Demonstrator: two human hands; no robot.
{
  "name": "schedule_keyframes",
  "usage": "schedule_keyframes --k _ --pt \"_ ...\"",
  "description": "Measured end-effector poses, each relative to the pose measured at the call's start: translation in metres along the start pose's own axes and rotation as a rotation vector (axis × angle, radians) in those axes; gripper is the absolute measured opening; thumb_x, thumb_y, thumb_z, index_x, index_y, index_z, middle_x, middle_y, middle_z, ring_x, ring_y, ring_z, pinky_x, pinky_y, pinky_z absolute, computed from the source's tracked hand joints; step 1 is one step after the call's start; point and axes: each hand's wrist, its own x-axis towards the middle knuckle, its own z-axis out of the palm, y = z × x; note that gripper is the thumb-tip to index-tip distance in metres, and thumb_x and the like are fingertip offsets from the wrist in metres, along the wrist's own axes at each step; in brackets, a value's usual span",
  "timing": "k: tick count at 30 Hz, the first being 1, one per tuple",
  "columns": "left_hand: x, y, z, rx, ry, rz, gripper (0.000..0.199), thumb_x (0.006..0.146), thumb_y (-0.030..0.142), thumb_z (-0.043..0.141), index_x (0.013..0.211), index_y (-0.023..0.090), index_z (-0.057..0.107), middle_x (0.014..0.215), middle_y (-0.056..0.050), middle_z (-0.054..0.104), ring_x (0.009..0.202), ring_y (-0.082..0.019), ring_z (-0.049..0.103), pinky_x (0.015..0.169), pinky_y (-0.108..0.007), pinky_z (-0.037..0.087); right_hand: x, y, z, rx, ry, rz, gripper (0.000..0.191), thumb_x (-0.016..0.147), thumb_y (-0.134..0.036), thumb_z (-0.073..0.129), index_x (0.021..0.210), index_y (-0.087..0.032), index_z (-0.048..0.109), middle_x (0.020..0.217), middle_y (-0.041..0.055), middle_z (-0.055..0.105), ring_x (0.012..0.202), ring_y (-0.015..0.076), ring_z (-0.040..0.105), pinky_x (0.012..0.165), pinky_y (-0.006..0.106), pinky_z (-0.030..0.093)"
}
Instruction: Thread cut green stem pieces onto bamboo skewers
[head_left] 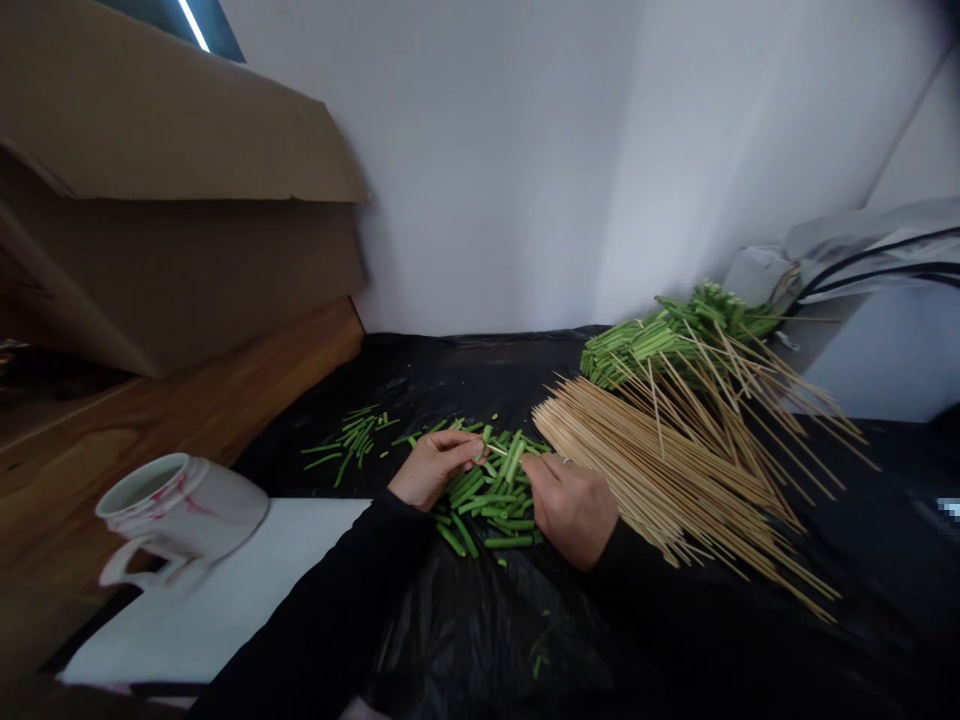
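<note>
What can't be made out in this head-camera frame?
- Left hand fingertips: too small to tell whether they pinch a cut green bean piece or a thin skewer.
- Right hand: its palm faces down, hiding any grip.
- White ceramic mug: contents hidden by its tilted rim, and motion-blurred.
- Stack of skewered green beans: partly covered by the loose pale bamboo skewers.

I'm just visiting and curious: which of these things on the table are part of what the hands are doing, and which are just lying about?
In use:
left hand, right hand
cut green stalks under the hands
wooden skewers
stalks already on skewers

Lying about:
mug
white board
cardboard box
grey bag
stray stalk pieces
</note>
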Motion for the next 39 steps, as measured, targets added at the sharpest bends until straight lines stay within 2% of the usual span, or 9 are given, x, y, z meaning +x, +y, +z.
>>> schedule_keyframes --k 22,39 --pt "0.0 -0.0017 -0.0023 -0.005 -0.048 -0.022 0.027 0.055 0.029 0.087 0.071 0.011 0.073 0.066 -0.005 0.07 0.061 -0.012 0.059 0.059 -0.023 0.042 -0.0024 0.0 0.0026 0.041 0.001 -0.006 0.025 0.086 -0.008 0.043 0.1 -0.013 0.063 0.075 0.0037 0.061 0.062 0.0153 0.053 0.058 0.03 0.032" --pt "0.0001 -0.0035 -0.004 -0.003 -0.088 -0.044 0.027 0.057 0.029 0.086 0.073 0.012 0.073 0.067 -0.005 0.07 0.061 -0.011 0.059 0.062 -0.023 0.044 -0.0022 -0.002 0.0019 0.074 0.013 0.005 0.024 0.088 -0.008 0.04 0.09 -0.014 0.063 0.071 0.0031 0.059 0.062 0.0159 0.053 0.058 0.03 0.033"
